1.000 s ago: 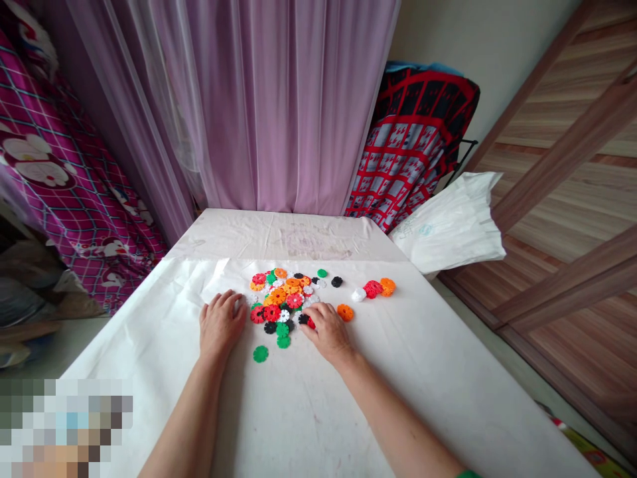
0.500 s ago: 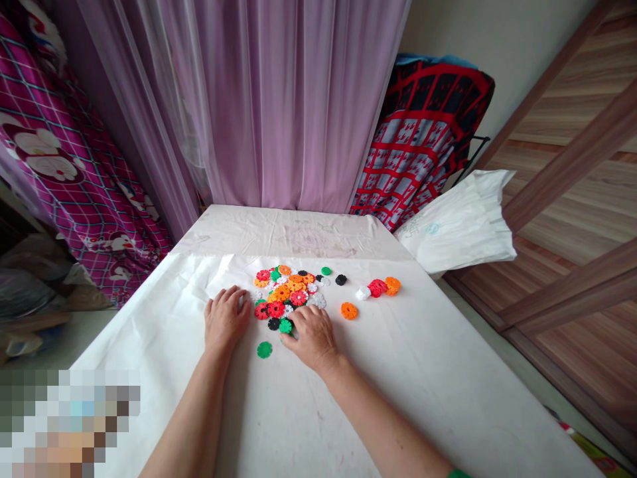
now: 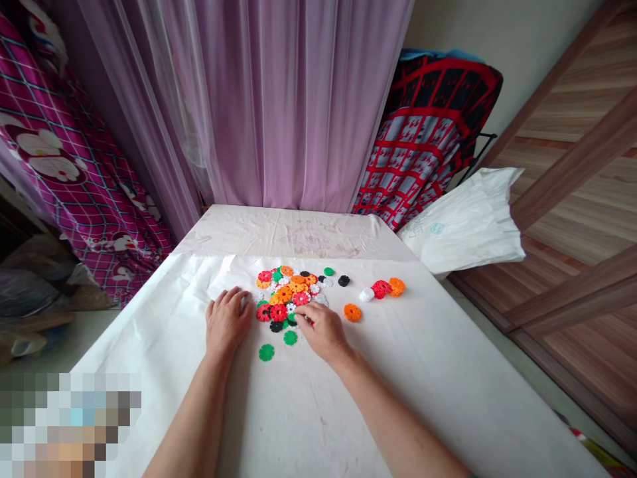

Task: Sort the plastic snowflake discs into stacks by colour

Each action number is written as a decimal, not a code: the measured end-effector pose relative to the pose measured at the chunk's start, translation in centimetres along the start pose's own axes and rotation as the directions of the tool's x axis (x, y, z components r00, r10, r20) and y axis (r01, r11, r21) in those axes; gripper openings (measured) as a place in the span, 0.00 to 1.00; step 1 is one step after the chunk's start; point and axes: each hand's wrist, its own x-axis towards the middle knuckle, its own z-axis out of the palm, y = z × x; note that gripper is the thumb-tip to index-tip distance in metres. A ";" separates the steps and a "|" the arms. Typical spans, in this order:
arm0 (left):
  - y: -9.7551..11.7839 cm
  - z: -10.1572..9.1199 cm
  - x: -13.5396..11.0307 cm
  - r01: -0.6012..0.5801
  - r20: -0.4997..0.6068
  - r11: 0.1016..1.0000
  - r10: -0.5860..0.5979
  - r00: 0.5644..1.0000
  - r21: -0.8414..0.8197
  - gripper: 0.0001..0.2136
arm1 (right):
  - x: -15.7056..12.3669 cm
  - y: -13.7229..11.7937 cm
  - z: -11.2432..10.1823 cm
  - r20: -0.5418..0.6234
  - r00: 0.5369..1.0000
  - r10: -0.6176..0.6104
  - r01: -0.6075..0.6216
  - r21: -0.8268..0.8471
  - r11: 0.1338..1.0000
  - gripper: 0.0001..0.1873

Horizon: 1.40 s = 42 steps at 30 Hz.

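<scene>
A pile of small plastic snowflake discs (image 3: 288, 295) in red, orange, green, black and white lies on a white sheet over the table (image 3: 408, 372). My left hand (image 3: 227, 321) rests flat on the sheet at the pile's left edge, fingers stretched out. My right hand (image 3: 321, 327) is at the pile's near right edge with fingertips pinched among the discs; what they grip is too small to make out. Two green discs (image 3: 266, 352) (image 3: 290, 338) lie loose just in front of the pile. An orange disc (image 3: 352, 312) lies right of my right hand.
A small cluster of white, red and orange discs (image 3: 383, 289) sits further right. A white plastic bag (image 3: 462, 226) lies off the table's far right corner. Purple curtains (image 3: 279, 99) hang behind; patterned fabric stands at both sides.
My right hand slid left along the pile's near edge, then back up toward the pile, leaving a second green disc loose in front. My left hand stayed put.
</scene>
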 end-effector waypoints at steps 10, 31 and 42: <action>-0.4 0.4 0.2 -0.012 -0.007 1.000 0.012 1.000 0.013 0.18 | 12.1 8.4 -7.6 0.098 0.874 0.476 -0.451 -0.203 0.869 0.11; -0.6 0.5 0.2 -0.011 -0.015 1.000 0.011 1.000 0.025 0.18 | 13.1 10.1 -5.9 0.334 0.898 0.286 -0.132 -0.414 0.901 0.23; -0.5 0.4 0.2 -0.009 -0.007 1.000 0.009 1.000 0.014 0.18 | 13.0 9.3 -5.5 0.321 0.908 0.268 -0.069 -0.517 0.853 0.19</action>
